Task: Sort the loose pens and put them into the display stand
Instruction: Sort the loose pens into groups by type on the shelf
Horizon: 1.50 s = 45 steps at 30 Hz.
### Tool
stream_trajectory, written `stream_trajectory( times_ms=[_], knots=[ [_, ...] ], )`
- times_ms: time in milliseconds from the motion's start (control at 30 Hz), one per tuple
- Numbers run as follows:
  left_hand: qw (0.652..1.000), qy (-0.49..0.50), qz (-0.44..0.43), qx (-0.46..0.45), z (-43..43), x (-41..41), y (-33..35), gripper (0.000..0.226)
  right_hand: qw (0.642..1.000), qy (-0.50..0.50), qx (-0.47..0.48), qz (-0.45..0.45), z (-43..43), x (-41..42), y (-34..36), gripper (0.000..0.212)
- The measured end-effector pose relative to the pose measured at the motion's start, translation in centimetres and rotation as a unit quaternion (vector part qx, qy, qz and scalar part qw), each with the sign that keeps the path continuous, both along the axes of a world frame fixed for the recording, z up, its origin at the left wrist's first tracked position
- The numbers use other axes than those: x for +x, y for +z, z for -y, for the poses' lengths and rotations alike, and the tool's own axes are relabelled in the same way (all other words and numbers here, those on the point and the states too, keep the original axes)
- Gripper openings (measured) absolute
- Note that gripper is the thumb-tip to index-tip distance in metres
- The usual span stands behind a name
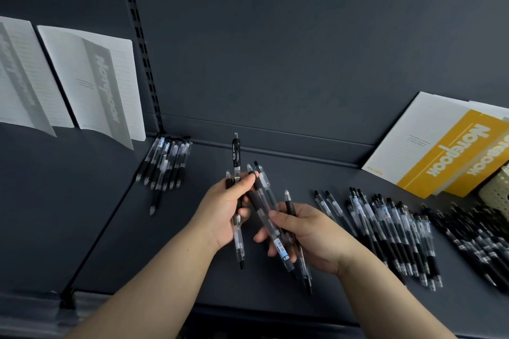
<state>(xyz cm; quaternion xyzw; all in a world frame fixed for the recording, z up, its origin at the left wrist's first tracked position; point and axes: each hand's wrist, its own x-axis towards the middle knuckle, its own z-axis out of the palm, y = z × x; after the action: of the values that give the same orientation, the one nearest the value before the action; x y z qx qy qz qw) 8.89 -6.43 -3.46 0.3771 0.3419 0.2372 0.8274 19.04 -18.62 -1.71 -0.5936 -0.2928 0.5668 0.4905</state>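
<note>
While our left hand [225,209] gripped upright pens [236,157], our right hand [311,234] clasped a bundle [278,243]; a loose pile [399,228] lay at three o'clock, a row [168,162] at ten.

One wide-angle view is taken from the head, faced forward and down onto the shelf [303,181], with the left hand [225,212] and right hand [311,234] seen close.

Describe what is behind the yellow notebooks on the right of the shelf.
A white corner, perhaps of another notebook, shows behind the yellow notebooks, then the dark back panel. The rest of it is covered.
</note>
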Motion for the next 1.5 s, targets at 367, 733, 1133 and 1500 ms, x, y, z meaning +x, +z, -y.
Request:
stream_trajectory(
  times_ms=[367,733,1133,1500],
  knots=[
    [0.979,0.029,0.051,-0.194,-0.7,-0.4,0.2,0.011,0.991,-0.102,0.076,0.049,0.1,0.0,0.0,0.019],
    [0.971,0.079,0.074,-0.212,2.3,0.9,2.2,0.017,0.970,-0.133,0.204,0.014,-1.7,-1.9,0.5,0.063],
    [0.993,0.109,-0.043,0.015,3.0,0.2,2.0,0.006,0.946,-0.280,0.067,0.145,-2.3,0.4,1.1,0.021],
    [0.966,-0.107,-0.042,0.233,3.4,0.0,3.4,0.018,0.964,-0.029,-0.047,0.259,-1.0,0.4,2.7,0.009]
  ],
)
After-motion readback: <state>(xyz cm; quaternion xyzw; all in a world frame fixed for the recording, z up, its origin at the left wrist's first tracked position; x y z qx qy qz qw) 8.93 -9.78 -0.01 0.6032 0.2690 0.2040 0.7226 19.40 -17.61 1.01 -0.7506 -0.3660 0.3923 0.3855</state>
